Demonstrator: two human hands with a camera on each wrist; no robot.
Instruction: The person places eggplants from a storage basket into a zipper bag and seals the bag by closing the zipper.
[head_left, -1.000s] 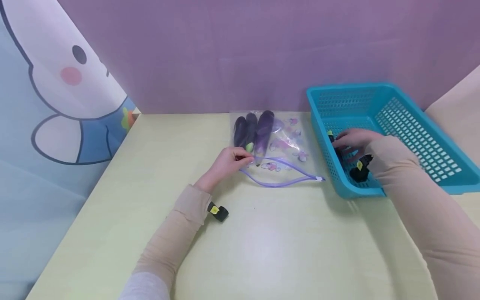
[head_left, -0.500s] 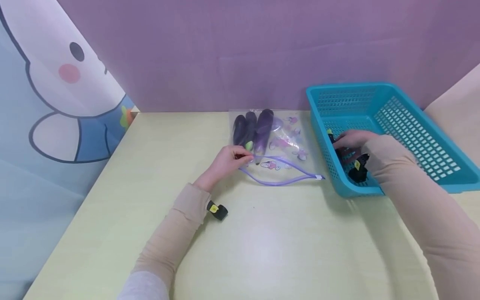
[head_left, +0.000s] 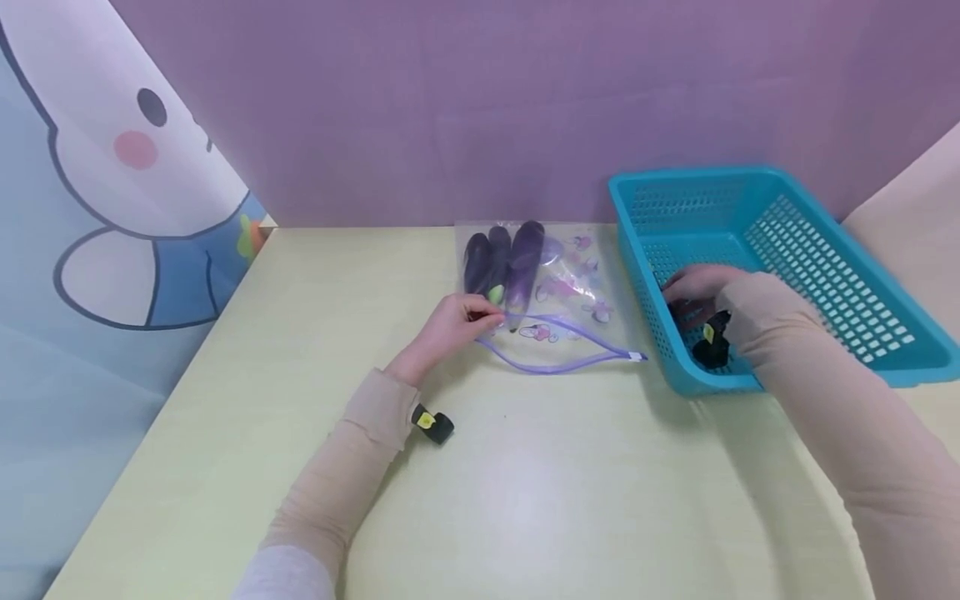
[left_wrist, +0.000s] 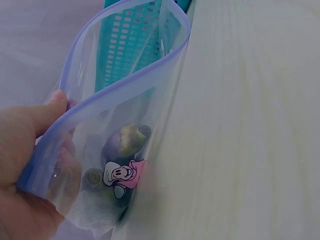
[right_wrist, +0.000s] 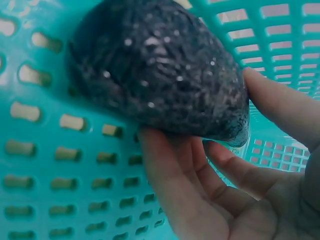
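Observation:
My left hand (head_left: 452, 323) pinches the rim of a clear zip bag (head_left: 592, 292) with a purple zip edge and printed cartoon figures. In the left wrist view the bag's mouth gapes wide. Several dark purple eggplants (head_left: 525, 258) lie inside its left part, one showing a green end. My right hand (head_left: 701, 283) reaches into the blue-green basket (head_left: 697, 385). In the right wrist view its fingers and thumb grip a dark, shiny eggplant (right_wrist: 155, 70) with a wrinkled-looking skin, close to the basket's perforated wall. In the head view the hand mostly hides that eggplant.
The bag lies on a pale wooden table (head_left: 525, 492) against a purple backdrop (head_left: 450, 108). The basket stands at the back right, its side walls rising around my right hand. A cartoon-printed cloth (head_left: 105, 275) hangs on the left.
My right hand has shifted slightly left inside the basket, and the eggplant's yellow-green end, visible earlier, is now almost hidden. My left hand stays at the bag's rim.

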